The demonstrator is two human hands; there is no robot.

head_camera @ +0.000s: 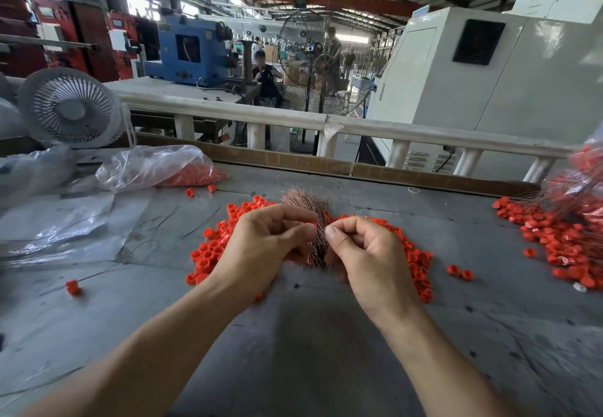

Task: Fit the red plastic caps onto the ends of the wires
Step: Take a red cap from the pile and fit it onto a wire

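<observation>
Over a grey worktop [310,345], the left hand [261,247] grips a bundle of thin copper-coloured wires [310,211]; the right hand [368,253] pinches one strand. Loose red plastic caps [212,253] lie heaped beneath both hands.

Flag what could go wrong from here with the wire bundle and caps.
1. The left hand grips a whole bundle of copper wires while the right hand pinches at its strands; neighbouring wires could snag or bend.
2. The loose red caps lie under both hands, so a wrist sweep may scatter them across the table.
3. Fine wire ends fan out near the fingers; pricks seem possible.
</observation>
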